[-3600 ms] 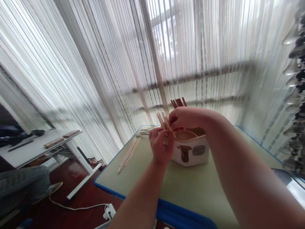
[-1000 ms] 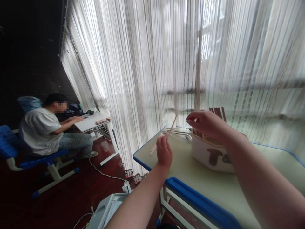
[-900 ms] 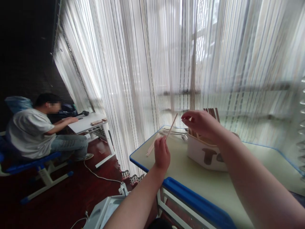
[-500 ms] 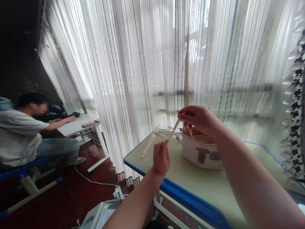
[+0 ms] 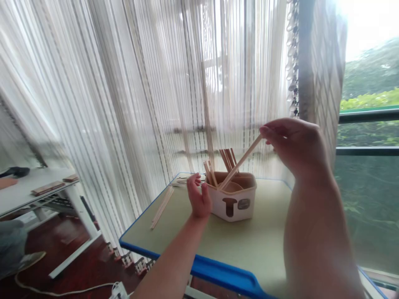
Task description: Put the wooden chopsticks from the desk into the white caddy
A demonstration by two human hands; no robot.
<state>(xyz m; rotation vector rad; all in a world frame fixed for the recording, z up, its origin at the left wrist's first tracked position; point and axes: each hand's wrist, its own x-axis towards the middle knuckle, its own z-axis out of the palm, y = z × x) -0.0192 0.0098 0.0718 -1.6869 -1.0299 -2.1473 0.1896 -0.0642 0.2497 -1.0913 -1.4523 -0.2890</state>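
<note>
My right hand [image 5: 296,143] is raised above the table and pinches the top end of a pale wooden chopstick [image 5: 241,161], whose lower end dips into the white holder box [image 5: 233,203]. The box has dark shapes printed on its front and holds several light and dark brown chopsticks [image 5: 227,160] standing upright. My left hand [image 5: 198,197] hovers just left of the box, fingers curled loosely apart and holding nothing. More pale chopsticks [image 5: 162,203] lie flat on the table [image 5: 249,245] to the left.
The green-topped table has a blue front rim [image 5: 218,272]. String curtains [image 5: 140,91] hang behind it, with a window and railing [image 5: 368,128] at right. A white desk [image 5: 34,189] stands at far left over a dark red floor with a cable [image 5: 62,288].
My left hand let go of the chopstick and dropped beside the box. My right hand lifted the stick's top end and its lower end now sits in the box. The view swung right.
</note>
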